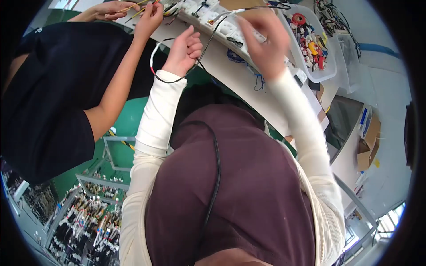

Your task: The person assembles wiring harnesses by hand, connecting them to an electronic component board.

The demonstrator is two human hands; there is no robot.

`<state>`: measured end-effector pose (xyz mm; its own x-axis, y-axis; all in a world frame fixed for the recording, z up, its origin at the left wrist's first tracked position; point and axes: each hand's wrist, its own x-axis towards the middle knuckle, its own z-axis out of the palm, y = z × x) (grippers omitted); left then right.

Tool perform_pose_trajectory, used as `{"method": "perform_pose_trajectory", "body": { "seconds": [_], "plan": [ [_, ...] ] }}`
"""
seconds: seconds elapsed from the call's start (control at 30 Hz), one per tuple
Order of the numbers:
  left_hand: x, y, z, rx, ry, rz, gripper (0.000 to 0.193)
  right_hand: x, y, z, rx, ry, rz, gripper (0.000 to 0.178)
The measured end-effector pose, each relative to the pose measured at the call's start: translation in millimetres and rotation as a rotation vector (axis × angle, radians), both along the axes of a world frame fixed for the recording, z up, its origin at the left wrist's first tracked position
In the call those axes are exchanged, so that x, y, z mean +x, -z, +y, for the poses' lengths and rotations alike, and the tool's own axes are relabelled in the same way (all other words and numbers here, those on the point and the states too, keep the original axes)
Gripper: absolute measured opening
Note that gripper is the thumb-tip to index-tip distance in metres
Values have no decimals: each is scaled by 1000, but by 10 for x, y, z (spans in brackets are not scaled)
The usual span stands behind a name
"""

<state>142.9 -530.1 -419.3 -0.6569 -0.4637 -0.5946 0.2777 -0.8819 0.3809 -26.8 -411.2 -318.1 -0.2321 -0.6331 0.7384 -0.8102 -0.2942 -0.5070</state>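
Bright overall; window (390,222) glaring at lower right. Right grip (269,42) blurred. Fisheye-bent edges, black corners.

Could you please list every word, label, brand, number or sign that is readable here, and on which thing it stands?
None can be read.
White mark on the dark shirt at left: too small to read.
Black cable: no writing can be made out.
White fixtures: any printing is too small to read.

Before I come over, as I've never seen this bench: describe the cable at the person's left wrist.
Find the maroon top, then follow the white left sleeve up to the left hand. The cable crosses the sleeve's end there. Unlike the blue wires nearby, it is black with a white stretch and a red band.
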Motion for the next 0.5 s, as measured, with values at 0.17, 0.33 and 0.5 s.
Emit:
{"method": "perform_pose_trajectory", "body": {
  "seconds": [0.17, 0.33, 0.5],
  "plan": [
    [-101, -112, -96, 16, 16, 119, 26, 353, 521, 897, 918, -211, -786, 24],
    [-318, -397, 221, -148, 25, -74, 13, 362, 606, 724, 762, -336, -571, 20],
    [-347, -922, 610, -491, 237, -125, 24, -68, 263, 992, 801, -199, -721, 24]
  ]
}}
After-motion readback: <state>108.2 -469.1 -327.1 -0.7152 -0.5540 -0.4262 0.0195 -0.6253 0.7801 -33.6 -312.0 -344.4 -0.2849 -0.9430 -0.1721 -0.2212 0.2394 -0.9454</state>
